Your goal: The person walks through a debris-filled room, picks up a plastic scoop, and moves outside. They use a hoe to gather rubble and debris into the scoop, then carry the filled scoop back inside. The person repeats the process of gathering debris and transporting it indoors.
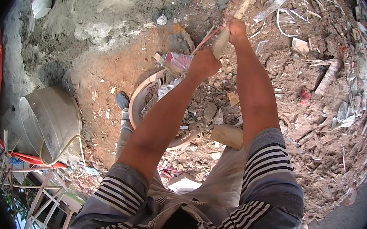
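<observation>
Both of my 2 hands are closed in fists on 1 wooden handle [223,39], which slants over the far middle of the rubble-strewn ground [95,68]. My right hand [236,30] is wrapped tightly round it, higher up the shaft. My left hand [206,63] is nearer my body, closed at its lower visible part. What lies beyond that fist is hidden by it, so I cannot tell what, if anything, the handle joins there. The far end runs up to the far edge of the view.

A reddish strip [207,41] slants between the 2 fists. Clear plastic with a red patch [179,61] is found just left of my left hand, near the far rim of a round, pale-rimmed basin [137,103]. My left forearm crosses above that basin. At its right rim, a wooden block [227,136] shows beside my right forearm.

My left shoe [123,100] is noted just outside the basin's left rim. A large grey tub [55,117] lies tipped toward the ground's left edge; 1 white bucket [42,4] is at the far left corner.
</observation>
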Motion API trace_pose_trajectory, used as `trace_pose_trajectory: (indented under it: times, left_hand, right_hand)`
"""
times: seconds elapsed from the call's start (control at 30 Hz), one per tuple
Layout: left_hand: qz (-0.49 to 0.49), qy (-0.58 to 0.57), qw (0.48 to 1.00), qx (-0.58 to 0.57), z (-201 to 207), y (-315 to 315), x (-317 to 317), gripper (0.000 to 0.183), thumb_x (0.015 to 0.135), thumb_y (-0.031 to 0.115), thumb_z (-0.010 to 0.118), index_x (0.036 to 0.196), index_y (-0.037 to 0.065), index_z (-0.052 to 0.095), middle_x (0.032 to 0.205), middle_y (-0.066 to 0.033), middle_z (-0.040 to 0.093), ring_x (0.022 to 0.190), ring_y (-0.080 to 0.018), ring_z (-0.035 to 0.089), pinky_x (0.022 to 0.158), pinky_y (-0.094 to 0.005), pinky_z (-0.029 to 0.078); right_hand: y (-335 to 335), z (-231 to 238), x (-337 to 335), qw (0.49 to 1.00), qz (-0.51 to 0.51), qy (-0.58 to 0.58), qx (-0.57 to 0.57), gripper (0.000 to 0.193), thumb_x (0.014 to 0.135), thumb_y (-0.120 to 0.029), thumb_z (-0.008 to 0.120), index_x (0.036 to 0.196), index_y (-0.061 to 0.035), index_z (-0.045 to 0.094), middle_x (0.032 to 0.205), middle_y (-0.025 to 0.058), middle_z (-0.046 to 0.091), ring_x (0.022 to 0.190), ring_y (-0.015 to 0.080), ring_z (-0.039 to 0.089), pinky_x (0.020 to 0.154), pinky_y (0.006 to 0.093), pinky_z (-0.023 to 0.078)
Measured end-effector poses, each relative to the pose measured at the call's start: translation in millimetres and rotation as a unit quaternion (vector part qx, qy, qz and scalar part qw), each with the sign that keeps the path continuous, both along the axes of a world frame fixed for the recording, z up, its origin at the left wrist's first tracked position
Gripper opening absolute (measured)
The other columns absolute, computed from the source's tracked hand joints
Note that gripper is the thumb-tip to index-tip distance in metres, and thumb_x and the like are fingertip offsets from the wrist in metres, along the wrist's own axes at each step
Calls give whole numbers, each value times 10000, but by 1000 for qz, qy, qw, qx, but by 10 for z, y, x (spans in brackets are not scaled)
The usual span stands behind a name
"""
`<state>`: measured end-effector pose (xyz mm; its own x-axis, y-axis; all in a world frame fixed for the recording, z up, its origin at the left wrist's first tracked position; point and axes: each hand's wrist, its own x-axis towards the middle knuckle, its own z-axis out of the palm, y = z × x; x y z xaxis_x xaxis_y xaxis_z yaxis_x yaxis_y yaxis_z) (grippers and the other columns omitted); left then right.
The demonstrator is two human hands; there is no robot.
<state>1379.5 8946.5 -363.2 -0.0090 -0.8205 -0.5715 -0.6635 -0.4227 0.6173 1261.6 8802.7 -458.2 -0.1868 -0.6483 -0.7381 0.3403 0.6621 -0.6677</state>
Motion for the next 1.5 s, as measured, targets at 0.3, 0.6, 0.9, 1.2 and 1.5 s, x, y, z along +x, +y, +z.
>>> trace_pose_trajectory:
  times: [0.3, 0.6, 0.9, 1.2, 1.5]
  left_hand:
    - [95, 87, 980, 153, 20, 1898, -149, 399, 699, 171, 660, 976, -81, 523, 812, -305, 644, 824, -457, 650, 724, -491, 515]
    - [69, 80, 921, 375, 1477, 3226, 476, 390, 726, 211, 670, 974, -55, 529, 780, -220, 648, 694, -333, 672, 613, -426, 520]
    - [-68, -22, 915, 398, 3111, 4269, 1883, 403, 739, 219, 697, 1006, -15, 506, 799, -264, 644, 771, -448, 641, 670, -518, 496]
    - [-82, 9, 991, 101, 1186, 1918, 457, 355, 711, 142, 642, 978, -32, 487, 752, -314, 617, 773, -500, 619, 712, -566, 498]
    - [-52, 69, 974, 209, 100, 896, -141, 480, 688, 200, 656, 1061, -77, 540, 850, -301, 655, 861, -446, 654, 770, -472, 520]
  right_hand:
    - [1882, -4, 23, 972, 139, 158, 104, 303, 795, -87, 663, 1018, 37, 500, 714, 117, 558, 507, 217, 567, 402, 369, 477]
    - [3744, 1050, 503, 965, 88, 98, 228, 336, 763, -92, 643, 1029, 35, 481, 711, 162, 591, 463, 262, 601, 377, 397, 478]
    - [4947, 3176, 1364, 911, -119, -173, 355, 196, 760, 14, 609, 888, -19, 465, 616, 105, 515, 495, 237, 555, 448, 404, 495]
    - [2445, 1340, 95, 984, -137, -114, 31, 149, 808, -50, 651, 907, -44, 539, 686, 56, 510, 518, 195, 549, 438, 353, 472]
    - [1343, -387, -443, 989, 22, 74, 129, 146, 826, -61, 637, 929, 41, 621, 696, 104, 550, 549, 222, 548, 498, 387, 513]
